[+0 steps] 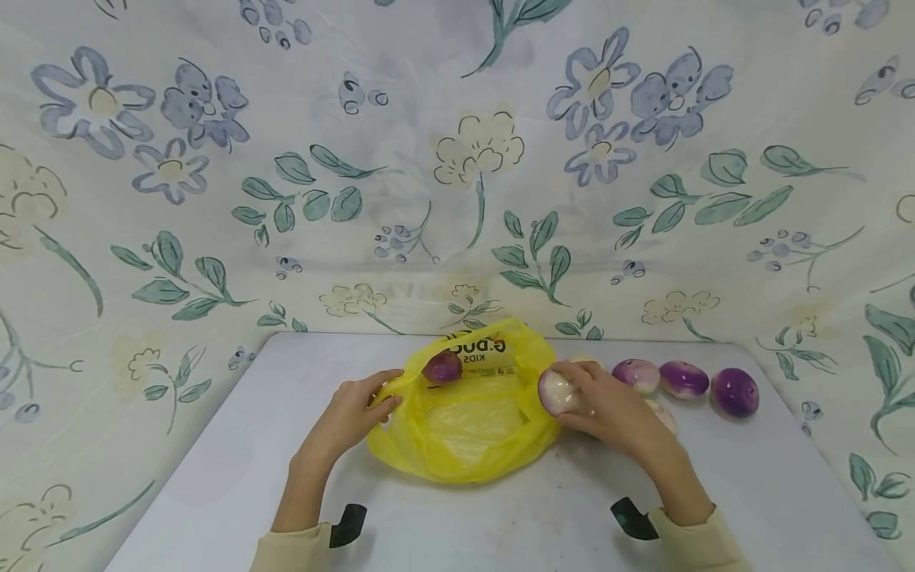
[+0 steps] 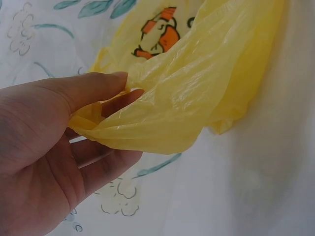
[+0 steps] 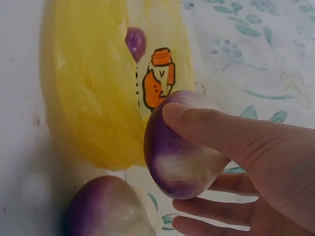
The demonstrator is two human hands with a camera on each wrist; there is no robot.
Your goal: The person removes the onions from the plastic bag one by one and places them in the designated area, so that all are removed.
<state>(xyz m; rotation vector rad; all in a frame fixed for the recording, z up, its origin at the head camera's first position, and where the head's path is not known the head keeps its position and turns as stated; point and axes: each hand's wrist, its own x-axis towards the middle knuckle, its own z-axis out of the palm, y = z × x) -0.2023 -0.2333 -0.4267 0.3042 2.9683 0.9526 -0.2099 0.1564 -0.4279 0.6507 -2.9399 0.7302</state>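
Note:
A yellow plastic bag (image 1: 465, 461) with printed letters lies mouth open on the table. My left hand (image 1: 360, 409) holds its left rim, the thin plastic passing between thumb and fingers (image 2: 115, 83). A dark purple round vegetable (image 1: 442, 367) shows inside the bag. In my right hand (image 1: 604, 405), at the bag's right rim, is a glossy purple-and-white round vegetable (image 3: 184, 152), gripped between thumb and fingers. Another purple-and-white one (image 3: 110, 209) sits just below that hand in the right wrist view.
Right of the bag, several more purple or purple-and-white round vegetables stand in a loose row, the darkest (image 1: 735, 392) at the far right. A floral cloth (image 1: 457, 199) hangs behind the white table (image 1: 236, 445).

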